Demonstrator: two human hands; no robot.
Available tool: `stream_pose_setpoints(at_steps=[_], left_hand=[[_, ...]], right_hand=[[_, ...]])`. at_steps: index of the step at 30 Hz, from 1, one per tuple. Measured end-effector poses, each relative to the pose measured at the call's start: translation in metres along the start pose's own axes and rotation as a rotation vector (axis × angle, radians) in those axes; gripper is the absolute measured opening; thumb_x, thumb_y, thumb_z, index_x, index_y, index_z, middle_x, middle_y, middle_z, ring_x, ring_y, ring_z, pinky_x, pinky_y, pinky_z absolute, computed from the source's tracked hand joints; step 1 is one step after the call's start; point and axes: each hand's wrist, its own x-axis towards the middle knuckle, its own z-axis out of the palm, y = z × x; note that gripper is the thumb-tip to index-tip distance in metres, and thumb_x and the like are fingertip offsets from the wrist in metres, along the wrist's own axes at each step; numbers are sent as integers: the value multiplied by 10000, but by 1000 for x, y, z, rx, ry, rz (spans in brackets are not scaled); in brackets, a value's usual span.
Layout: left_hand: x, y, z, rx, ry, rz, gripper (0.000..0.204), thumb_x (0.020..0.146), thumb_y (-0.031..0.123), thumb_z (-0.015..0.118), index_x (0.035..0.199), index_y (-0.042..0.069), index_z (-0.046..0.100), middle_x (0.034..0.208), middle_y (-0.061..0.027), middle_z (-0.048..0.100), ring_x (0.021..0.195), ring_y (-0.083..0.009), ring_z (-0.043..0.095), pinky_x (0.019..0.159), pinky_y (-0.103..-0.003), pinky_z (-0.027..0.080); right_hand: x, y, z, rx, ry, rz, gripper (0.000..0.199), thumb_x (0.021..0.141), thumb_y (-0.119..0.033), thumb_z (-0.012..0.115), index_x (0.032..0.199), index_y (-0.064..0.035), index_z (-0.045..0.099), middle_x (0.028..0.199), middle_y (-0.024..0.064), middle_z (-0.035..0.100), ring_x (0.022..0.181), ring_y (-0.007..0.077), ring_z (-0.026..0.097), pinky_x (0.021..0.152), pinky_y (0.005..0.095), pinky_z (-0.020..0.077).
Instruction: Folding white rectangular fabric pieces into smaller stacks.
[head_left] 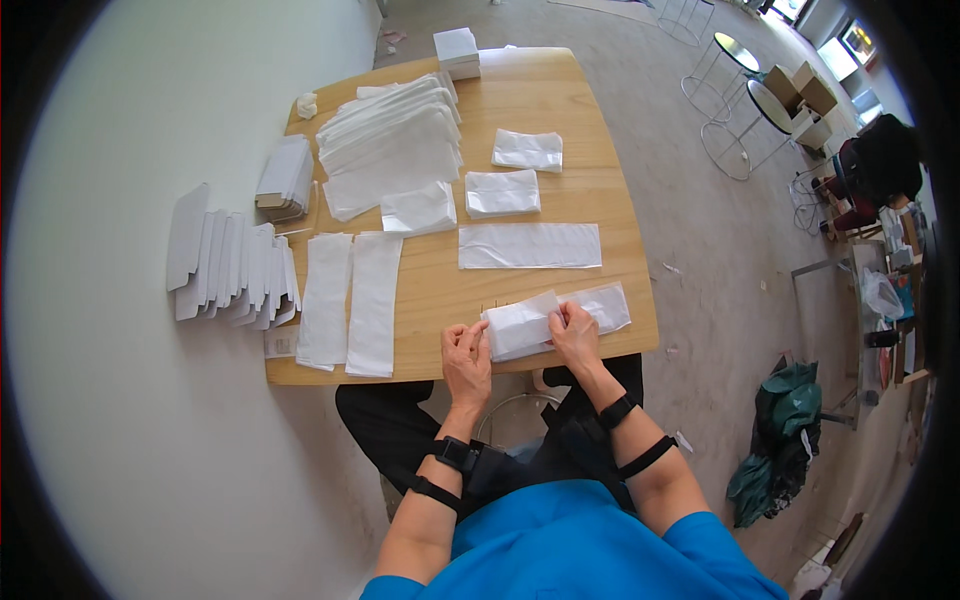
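Note:
At the near edge of the wooden table (pixel 560 90), a white paper sleeve (pixel 520 325) lies folded over between my hands. My left hand (pixel 467 365) has curled fingers closed at the sleeve's left edge. Thumb and fingers of my right hand (pixel 577 340) pinch the folded-over layer near its right end. Beyond that hand, a flat white strip (pixel 605 305) stretches to the right; whether it is part of the same sleeve I cannot tell. Just past my hands is a flat, unfolded white sleeve (pixel 530 246). Shorter folded white pieces (pixel 502 193) lie farther up.
A fanned pile of white sleeves (pixel 395 140) covers the far left, with two long sleeves (pixel 372 305) nearer me. White cartons (pixel 235 262) line the left edge beside the wall. A white box stack (pixel 457 52) stands at the far end. Dark green bags (pixel 780 430) lie on the floor.

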Motion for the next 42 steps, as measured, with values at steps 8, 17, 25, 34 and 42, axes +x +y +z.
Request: stream_pose_setpoints(at_steps=[8,17,25,34,42], left_hand=[[12,-16,2,113,-200,102,191,833,131,662,1015,94,708,939,-79,519,895,-250,541,797,-367,444],[11,-22,2,198,-240,102,254,770,123,697,1023,138,692,939,-47,524,908,-245,550,824,-404,416],[18,5,-13,320,-305,345,614,727,228,768,1274,86,528,1177,-92,506,1122,-290,479,965,-443,358],[41,-3,4,649,-584,548,1143,600,358,859,1498,81,209,1411,-92,378,1324,-291,331,1103,-515,224],[42,6,-10,558,-486,556,995,676,314,815,1474,64,274,1408,-105,409,1314,-298,356,1085,-492,237]], right_hand=[[1,-9,-4,-132,4,1,197,814,-146,557,835,38,621,766,269,635,761,430,639,702,467,497],[-6,-19,-30,-133,21,73,221,774,-93,627,971,6,618,743,194,664,727,359,660,690,440,512],[-8,-44,-87,-434,-89,-483,679,659,-145,796,1275,-83,517,1296,154,528,1228,343,482,1035,431,387],[13,-37,-40,-849,-552,-684,1120,552,-247,863,1492,-173,258,1397,76,424,1379,289,314,1145,605,121],[20,-56,-32,-507,-319,-721,669,709,-240,797,1299,-100,514,1291,123,512,1261,306,442,1092,505,298]])
